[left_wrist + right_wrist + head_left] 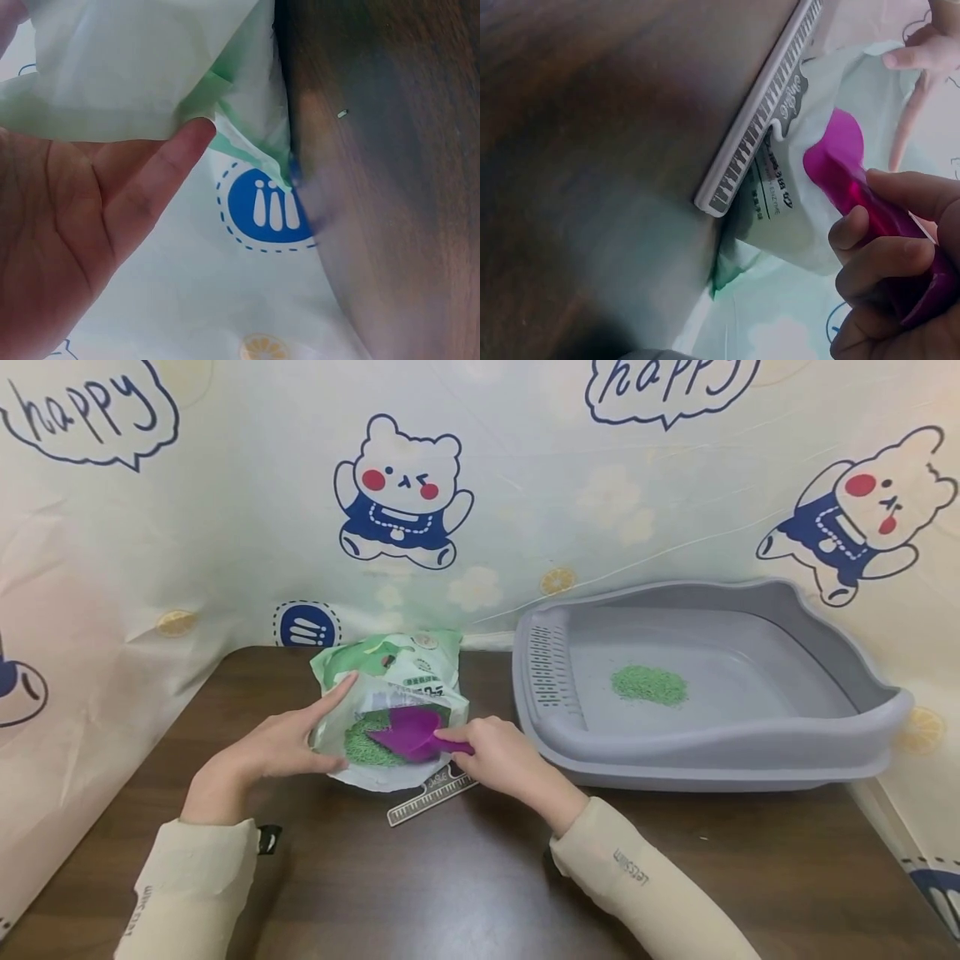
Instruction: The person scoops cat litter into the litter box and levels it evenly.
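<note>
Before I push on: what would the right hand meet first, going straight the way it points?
The scoop in the right hand leads; its tip likely meets the pellets in the bag first. Whether they touch now is unclear.

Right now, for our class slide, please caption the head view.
Right hand holds a purple scoop in an open bag of green pellets.

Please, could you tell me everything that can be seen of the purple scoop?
The purple scoop is glossy and looks like plastic, with a broad bowl that leads into a narrower handle. Its bowl is in the open mouth of the bag, at the green pellets; in the head view the handle points out to the right. The right hand grips the handle with curled fingers. Whether the bowl carries any pellets, I cannot tell.
</note>
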A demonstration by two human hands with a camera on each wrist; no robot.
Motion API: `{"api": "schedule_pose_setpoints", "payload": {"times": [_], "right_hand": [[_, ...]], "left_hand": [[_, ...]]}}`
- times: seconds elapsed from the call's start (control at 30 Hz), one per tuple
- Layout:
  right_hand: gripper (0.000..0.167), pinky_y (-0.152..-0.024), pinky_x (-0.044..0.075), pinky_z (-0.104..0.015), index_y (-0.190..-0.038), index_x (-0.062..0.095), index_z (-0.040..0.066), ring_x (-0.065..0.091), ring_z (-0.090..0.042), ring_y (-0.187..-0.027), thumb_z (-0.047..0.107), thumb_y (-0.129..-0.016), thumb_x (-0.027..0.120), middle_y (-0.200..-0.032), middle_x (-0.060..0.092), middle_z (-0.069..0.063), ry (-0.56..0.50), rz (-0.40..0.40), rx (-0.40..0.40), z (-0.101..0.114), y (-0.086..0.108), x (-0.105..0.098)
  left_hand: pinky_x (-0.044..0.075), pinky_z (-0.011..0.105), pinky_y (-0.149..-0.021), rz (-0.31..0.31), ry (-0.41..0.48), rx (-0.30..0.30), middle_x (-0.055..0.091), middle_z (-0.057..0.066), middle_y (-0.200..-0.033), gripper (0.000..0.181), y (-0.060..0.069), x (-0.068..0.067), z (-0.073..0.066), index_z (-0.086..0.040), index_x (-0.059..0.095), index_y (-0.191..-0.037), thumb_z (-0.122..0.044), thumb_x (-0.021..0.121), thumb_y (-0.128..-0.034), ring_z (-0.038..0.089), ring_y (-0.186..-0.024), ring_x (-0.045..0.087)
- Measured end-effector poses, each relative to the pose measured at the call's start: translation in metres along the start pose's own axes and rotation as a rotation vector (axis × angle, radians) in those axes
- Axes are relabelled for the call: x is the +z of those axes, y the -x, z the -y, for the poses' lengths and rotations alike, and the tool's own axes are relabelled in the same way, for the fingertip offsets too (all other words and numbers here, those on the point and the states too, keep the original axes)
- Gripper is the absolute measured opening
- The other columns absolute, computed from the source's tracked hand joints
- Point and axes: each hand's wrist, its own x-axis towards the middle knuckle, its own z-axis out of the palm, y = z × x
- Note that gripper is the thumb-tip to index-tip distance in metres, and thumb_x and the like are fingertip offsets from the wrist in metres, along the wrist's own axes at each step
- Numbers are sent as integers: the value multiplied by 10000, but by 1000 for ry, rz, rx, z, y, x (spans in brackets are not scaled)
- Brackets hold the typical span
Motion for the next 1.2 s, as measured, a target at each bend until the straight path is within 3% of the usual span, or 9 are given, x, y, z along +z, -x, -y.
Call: {"api": "schedule_pose_setpoints", "payload": {"times": [0.2,0.4,0.63,0.87,0.97,1.2], "right_hand": [[393,-490,355,-240,-1309,672,237,459,-132,-556,154,-925,651,-875,749,-65,40,-24,8,5,-2,8],[397,-519,371,-248,-1306,673,250,523,-172,-648,156,-921,657,-1097,754,-90,77,-56,8,10,-5,13],[402,-502,368,-247,-1314,667,259,507,-153,-608,166,-922,656,-1033,760,-74,86,-46,2,8,-7,13],[381,-509,370,-243,-1304,676,242,518,-141,-612,180,-927,668,-1026,768,-62,82,-35,-31,4,1,9],[374,-517,383,-246,-1294,684,236,525,-136,-619,177,-925,668,-1021,770,-60,62,-31,-36,2,7,6],[384,-492,346,-224,-1309,671,251,410,-81,-534,176,-932,666,-714,664,24,8,0,-55,-1,17,1]], "left_hand": [[496,614,-869,-6,-1,2,474,297,-1459,1162,2,1,-1,-438,-39,-1575,-517,791,-765,435,-1157,585],[498,605,-868,-10,-5,3,476,296,-1457,1159,3,-1,-1,-436,-34,-1576,-521,789,-765,420,-1145,590],[491,618,-871,-16,4,9,454,293,-1477,1154,3,-2,-2,-438,-33,-1576,-495,793,-771,436,-1160,578],[421,698,-952,-62,74,78,172,169,-1656,1161,3,-1,-1,-385,23,-1596,-403,829,-760,499,-1361,397],[410,703,-963,-73,92,93,124,144,-1672,1164,4,-1,0,-376,30,-1599,-378,836,-759,504,-1387,361],[396,718,-965,-80,91,109,157,168,-1661,1102,6,0,3,-381,93,-1597,-388,823,-771,518,-1405,331]]}}
